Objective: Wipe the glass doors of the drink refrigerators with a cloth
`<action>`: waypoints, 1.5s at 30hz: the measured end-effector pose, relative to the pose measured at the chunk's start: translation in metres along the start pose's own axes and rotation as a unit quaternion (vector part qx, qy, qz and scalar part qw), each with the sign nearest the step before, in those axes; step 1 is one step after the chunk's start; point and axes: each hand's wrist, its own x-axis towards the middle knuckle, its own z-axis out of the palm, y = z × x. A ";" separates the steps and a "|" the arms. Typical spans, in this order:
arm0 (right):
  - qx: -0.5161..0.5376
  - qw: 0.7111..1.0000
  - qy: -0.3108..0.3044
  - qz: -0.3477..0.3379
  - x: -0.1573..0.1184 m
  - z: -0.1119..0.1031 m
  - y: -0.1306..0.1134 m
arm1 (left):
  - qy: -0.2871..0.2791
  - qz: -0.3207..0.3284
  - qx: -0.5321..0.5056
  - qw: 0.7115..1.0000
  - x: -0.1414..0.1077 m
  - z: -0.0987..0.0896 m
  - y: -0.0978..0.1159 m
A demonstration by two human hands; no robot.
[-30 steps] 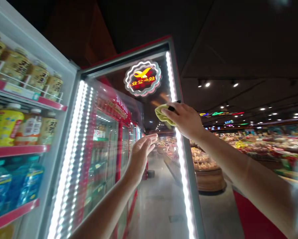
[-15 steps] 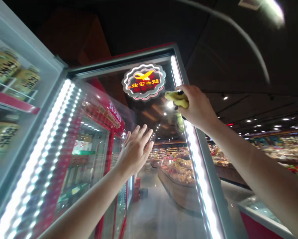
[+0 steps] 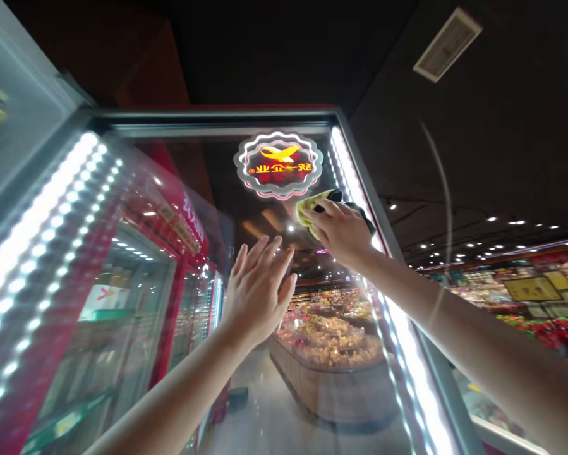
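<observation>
My right hand presses a yellow-green and black cleaning cloth on the inner face of a glass door, just below a lit oval sign with mirrored lettering. The fingers lie over the cloth, near the bright light strip on the door's right side. Lower and to the left, my left hand has its fingers spread, with nothing in it. Its palm faces the glass; whether it touches I cannot tell.
The door stands swung out from a white cabinet at the left. Through the glass show red-framed coolers and a curved wooden display heaped with goods. More shop shelves lie at the right, and a vent is in the dark ceiling.
My right hand has moved from the door's right edge down and left onto the glass, with the cloth now spread flatter. My left hand stays spread. The view has shifted right.
</observation>
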 end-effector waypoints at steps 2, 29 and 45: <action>-0.006 1.000 -0.008 0.029 0.014 0.004 0.009 | -0.002 -0.010 0.000 1.000 0.003 0.001 -0.010; 0.022 0.995 -0.087 0.040 -0.062 0.071 -0.024 | -0.072 0.009 -0.013 0.997 -0.021 0.045 -0.069; 0.139 0.983 0.026 0.119 -0.100 0.146 -0.024 | -0.158 0.009 0.095 0.983 -0.053 0.062 -0.101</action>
